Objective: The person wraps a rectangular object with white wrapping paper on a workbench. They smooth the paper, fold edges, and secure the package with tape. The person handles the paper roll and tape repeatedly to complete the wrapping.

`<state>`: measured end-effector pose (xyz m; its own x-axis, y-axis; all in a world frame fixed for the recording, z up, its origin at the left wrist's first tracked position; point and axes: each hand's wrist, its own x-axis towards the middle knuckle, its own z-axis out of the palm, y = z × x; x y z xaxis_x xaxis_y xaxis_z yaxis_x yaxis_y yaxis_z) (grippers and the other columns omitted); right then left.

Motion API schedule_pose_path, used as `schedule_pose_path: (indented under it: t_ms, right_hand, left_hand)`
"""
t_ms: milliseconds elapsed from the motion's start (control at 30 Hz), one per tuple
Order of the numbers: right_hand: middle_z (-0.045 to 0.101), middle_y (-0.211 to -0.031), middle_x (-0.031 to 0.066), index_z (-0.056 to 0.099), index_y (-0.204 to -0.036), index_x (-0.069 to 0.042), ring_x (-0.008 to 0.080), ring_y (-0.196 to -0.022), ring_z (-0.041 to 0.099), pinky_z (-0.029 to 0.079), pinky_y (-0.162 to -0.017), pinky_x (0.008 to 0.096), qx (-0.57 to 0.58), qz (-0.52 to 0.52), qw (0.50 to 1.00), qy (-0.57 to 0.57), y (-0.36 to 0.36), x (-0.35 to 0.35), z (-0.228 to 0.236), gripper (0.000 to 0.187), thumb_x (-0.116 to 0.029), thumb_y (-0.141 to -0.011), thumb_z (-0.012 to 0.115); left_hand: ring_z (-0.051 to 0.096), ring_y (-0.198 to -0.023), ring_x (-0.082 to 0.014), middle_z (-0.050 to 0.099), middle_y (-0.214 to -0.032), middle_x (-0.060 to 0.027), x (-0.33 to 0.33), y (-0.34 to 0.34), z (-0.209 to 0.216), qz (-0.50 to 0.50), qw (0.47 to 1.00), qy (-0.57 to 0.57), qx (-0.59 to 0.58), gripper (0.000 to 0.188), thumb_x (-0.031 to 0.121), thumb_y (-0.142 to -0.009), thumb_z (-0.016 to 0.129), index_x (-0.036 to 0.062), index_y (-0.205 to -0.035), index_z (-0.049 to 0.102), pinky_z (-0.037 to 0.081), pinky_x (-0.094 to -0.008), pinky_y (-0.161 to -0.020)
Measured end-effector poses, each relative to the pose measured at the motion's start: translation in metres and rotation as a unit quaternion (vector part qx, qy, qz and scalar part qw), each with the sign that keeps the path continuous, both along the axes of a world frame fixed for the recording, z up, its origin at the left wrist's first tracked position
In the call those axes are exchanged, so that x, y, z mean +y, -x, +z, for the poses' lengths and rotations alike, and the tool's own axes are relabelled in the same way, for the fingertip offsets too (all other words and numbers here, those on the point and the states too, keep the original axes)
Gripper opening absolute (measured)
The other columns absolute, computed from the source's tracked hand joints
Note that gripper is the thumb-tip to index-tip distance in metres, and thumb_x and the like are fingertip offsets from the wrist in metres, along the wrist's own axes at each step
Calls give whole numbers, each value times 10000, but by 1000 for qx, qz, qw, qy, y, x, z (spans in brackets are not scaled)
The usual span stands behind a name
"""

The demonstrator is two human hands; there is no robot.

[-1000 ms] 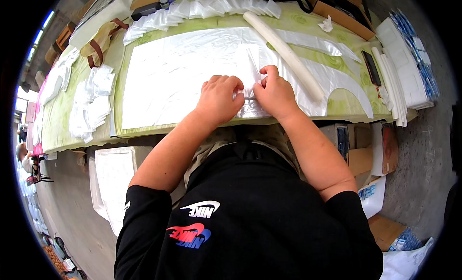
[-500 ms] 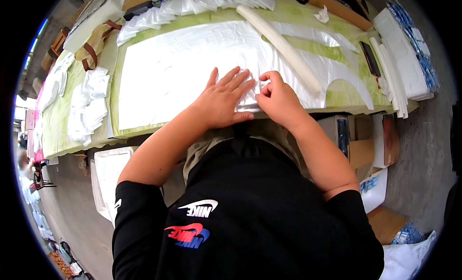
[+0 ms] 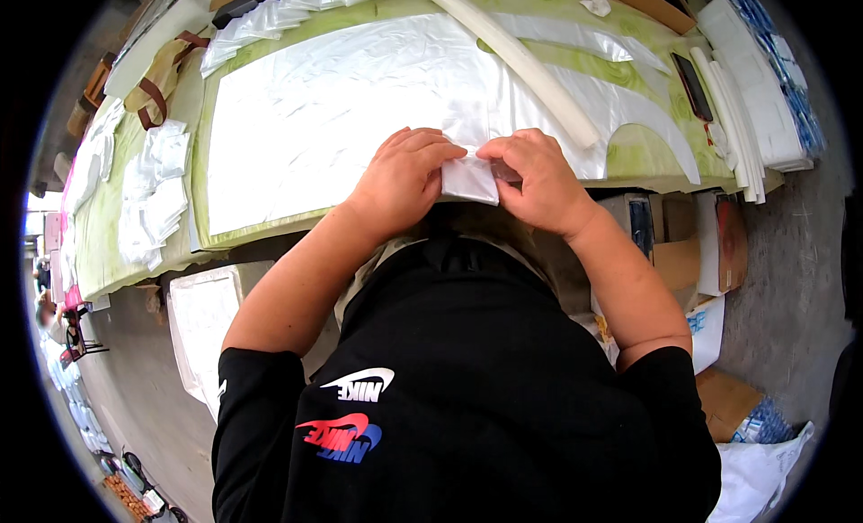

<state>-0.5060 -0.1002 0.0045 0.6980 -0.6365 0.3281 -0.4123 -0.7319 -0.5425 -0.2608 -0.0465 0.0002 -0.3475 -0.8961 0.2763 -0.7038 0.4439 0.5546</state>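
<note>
At the table's near edge, a folded clear plastic bag [image 3: 469, 181] lies between my hands. My left hand [image 3: 402, 175] is closed, its fingertips pinching the bag's left side. From the other side, my right hand [image 3: 544, 183] has thumb and forefinger closed on the bag's right side, with part of the film bunched under the fingers. The bag's upper part rests on a large glossy white sheet [image 3: 315, 119] spread over the green tablecloth [image 3: 200, 219].
Slanting across the sheet is a long off-white roll [image 3: 521, 69]. Folded plastic bags [image 3: 270, 24] line the far edge; more bags [image 3: 160, 186] lie at left near a yellowish bag with brown straps [image 3: 166, 83]. A phone [image 3: 691, 87] and white rolls [image 3: 730, 132] sit at right.
My left hand was spread flat on the plastic; its fingers have curled in to pinch it. My right hand now grips the other side, and the folded bag has come into view between them.
</note>
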Motion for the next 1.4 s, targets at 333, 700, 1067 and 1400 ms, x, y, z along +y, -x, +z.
schedule_pose_path:
  t_ms: [333,700,1067,1400]
  right_hand:
    - [680,-970,97,726,-897,-66,330,-959,613,477,-869,463,63,-107,992,-13,-20,-22,-3,206,-264,-843,706]
    - [663,-915,129,670,-826,-52,344,-912,619,495,-814,482,97,-201,974,46,-35,-16,-10,197,-243,-865,644]
    - [691,-1117,151,626,-1259,-80,359,-1092,636,508,-916,475,71,-194,978,-1,-34,-20,-4,473,-259,-822,650]
    - [656,-1162,160,583,-1398,-138,363,-1123,615,497,-969,459,181,-157,969,-61,-38,-30,12,623,-268,-791,645]
  left_hand:
    - [681,-948,-294,738,-926,-58,-18,11,2,165,981,-93,50,288,220,-922,642,84,-1173,684,469,-445,-944]
    - [655,-1051,-285,719,-1024,-29,-23,16,3,201,974,-99,9,581,155,-858,637,83,-1418,498,412,-479,-1007]
    - [219,-1558,-361,293,-1677,-88,-19,29,-2,90,971,-47,-215,659,400,-952,522,175,-1562,419,143,-665,-1223]
    - [548,-1279,-254,554,-1417,-113,54,12,7,133,965,-131,185,529,172,-947,682,97,-1433,486,454,-389,-1048]
